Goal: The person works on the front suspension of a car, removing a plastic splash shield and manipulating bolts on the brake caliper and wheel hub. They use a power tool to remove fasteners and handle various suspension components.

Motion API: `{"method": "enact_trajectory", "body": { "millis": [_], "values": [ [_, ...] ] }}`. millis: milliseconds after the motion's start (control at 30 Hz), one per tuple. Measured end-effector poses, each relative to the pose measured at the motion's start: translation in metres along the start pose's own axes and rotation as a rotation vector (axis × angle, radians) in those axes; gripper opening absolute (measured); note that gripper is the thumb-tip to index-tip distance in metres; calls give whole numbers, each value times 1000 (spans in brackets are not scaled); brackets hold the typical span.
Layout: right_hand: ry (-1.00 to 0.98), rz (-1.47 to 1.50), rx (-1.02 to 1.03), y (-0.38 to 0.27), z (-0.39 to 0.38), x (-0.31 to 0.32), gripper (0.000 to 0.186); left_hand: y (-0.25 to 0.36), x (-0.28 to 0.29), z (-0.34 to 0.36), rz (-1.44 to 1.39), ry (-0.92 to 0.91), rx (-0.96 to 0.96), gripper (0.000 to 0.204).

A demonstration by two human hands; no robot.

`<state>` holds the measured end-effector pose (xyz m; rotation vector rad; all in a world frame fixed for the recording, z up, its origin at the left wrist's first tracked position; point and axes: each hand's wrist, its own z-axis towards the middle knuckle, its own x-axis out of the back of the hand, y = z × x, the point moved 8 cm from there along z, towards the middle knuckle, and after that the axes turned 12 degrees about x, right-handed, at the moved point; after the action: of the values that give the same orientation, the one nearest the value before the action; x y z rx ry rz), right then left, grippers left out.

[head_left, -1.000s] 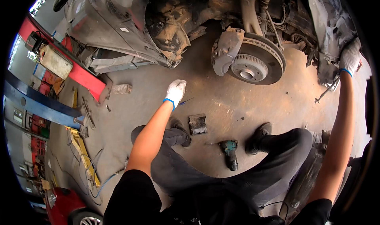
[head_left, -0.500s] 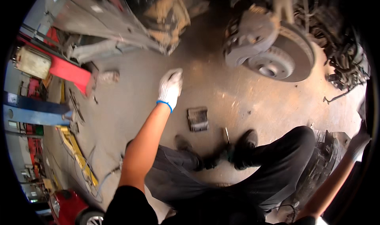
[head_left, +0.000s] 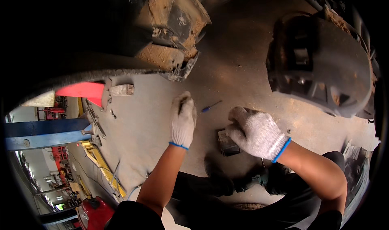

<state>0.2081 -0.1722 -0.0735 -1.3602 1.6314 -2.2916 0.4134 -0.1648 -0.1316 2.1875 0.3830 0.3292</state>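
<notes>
Both my hands wear whitish knit gloves with blue cuffs. My left hand is raised over the floor, its fingers curled closed; what they may hold is hidden. To its right, my right hand is also closed, with the thumb side toward the left hand and its fingertips out of sight. Beyond the gap between them, a screwdriver with a blue handle lies on the floor. A dark, boxy part rests on the floor below my right hand, partly covered by it.
A dirt-caked car body edge hangs at upper left. A large, dark rounded part with a square opening looms at upper right. Red, blue and yellow equipment stands at left, near a red car. Something dark green lies near my feet.
My right hand has come from the far right edge to the middle, beside the left. My view has shifted; the brake disc no longer shows, and the screwdriver has come into sight.
</notes>
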Motion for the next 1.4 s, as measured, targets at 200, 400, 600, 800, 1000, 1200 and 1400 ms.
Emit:
{"method": "enact_trajectory", "body": {
  "millis": [200, 400, 600, 800, 1000, 1200, 1400],
  "values": [
    [226, -177, 250, -12, 97, -3, 30, 8, 26, 81, 60, 217, -484, 31],
    [50, -301, 407, -47, 174, 9, 27, -4, -9, 94, -72, -87, -442, 39],
    [-127, -355, 391, -30, 209, -13, 41, 18, -14, 87, 335, 230, -544, 22],
    [334, -185, 393, -18, 158, 6, 54, -8, -4, 120, -106, -8, -530, 29],
    [37, -481, 500, -35, 172, -13, 50, -2, -18, 99, 661, 267, -590, 37],
    [526, -113, 493, 14, 138, 8, 34, -8, 4, 102, -66, 55, -135, 27],
    [566, 71, 387, 24, 133, -21, 37, 10, 9, 76, -106, 128, -226, 24]
  ]
}}
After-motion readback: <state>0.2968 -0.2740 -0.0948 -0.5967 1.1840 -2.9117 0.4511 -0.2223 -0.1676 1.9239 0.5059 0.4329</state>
